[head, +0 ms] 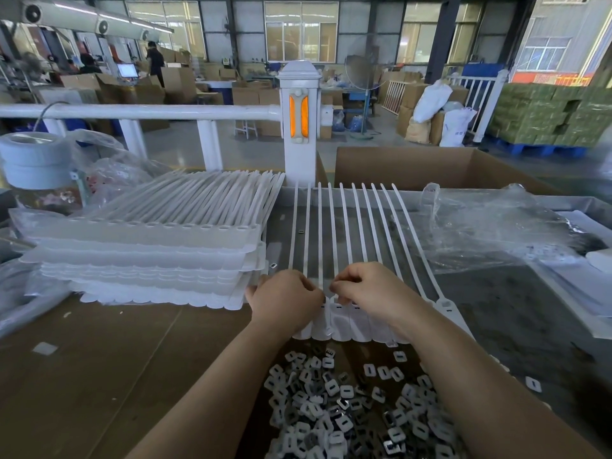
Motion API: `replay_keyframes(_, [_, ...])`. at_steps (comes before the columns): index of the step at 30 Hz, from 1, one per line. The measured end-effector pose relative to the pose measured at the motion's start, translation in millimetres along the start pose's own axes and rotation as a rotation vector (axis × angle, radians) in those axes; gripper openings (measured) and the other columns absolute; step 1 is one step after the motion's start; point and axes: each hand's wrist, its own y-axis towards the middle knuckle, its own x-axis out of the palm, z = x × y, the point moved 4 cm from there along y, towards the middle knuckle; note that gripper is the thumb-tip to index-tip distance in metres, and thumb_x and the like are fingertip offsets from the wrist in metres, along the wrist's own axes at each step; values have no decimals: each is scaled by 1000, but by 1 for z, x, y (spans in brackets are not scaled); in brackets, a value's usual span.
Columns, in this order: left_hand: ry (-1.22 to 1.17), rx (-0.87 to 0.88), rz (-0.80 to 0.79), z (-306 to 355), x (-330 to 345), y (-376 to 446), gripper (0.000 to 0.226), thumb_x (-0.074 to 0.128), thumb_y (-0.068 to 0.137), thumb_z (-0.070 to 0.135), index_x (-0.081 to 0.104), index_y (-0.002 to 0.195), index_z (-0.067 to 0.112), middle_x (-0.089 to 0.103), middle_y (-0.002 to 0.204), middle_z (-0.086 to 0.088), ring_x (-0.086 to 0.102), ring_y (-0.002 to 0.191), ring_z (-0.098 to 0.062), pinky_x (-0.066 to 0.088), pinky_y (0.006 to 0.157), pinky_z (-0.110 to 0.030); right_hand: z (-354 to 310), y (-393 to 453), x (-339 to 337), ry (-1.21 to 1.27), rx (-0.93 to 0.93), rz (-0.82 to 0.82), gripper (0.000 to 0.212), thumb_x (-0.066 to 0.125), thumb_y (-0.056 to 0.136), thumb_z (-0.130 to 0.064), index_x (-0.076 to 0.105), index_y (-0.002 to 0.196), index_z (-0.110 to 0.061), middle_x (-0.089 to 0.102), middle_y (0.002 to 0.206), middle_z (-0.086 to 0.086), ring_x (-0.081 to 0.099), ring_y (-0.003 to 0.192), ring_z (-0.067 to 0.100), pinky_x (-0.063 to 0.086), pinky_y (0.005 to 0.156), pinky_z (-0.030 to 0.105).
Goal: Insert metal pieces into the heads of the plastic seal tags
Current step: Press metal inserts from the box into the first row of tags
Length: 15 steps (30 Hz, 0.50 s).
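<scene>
A joined row of white plastic seal tags lies on the table, tails pointing away, heads toward me. My left hand rests curled on the heads at the row's left end. My right hand sits beside it, thumb and fingers pinched over a head near the middle; anything held between the fingertips is hidden. A heap of small metal pieces in white inserts lies between my forearms at the near edge.
A tall stack of tag sheets stands to the left. Rolls of tape sit at far left. Crumpled clear plastic lies at right. An open cardboard box and a white railing post stand behind.
</scene>
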Motion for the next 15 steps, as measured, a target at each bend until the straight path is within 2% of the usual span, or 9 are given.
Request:
replay_keyframes(2, [5, 4, 3, 0, -1, 0, 19, 60, 87, 44, 55, 72, 34, 58, 73, 15, 54, 90, -12, 21, 89, -39, 0, -1, 0, 2, 2, -2, 13, 62, 96, -27, 61, 86, -34, 70, 85, -10, 66, 78, -3, 45, 65, 18])
replay_keyframes(8, [0, 33, 14, 0, -4, -1, 20, 65, 85, 45, 52, 73, 34, 56, 75, 16, 51, 82, -7, 23, 86, -35, 0, -1, -1, -6, 1, -6, 14, 62, 96, -27, 61, 84, -35, 70, 83, -9, 65, 77, -2, 44, 65, 18])
replay_keyframes(11, [-56, 73, -25, -3, -5, 0, 19, 68, 84, 46, 56, 74, 36, 59, 79, 17, 56, 84, -5, 38, 96, -38, 1, 0, -1, -6, -2, -10, 12, 62, 96, -28, 61, 86, -34, 69, 82, -10, 63, 66, -11, 41, 62, 17])
replay_keyframes(15, [-93, 192, -62, -2, -9, -1, 18, 68, 86, 41, 59, 71, 39, 58, 76, 18, 52, 77, 2, 48, 95, -47, 3, 1, 0, 18, 2, -9, 10, 62, 96, -30, 61, 87, -34, 69, 83, -10, 60, 64, -18, 41, 62, 18])
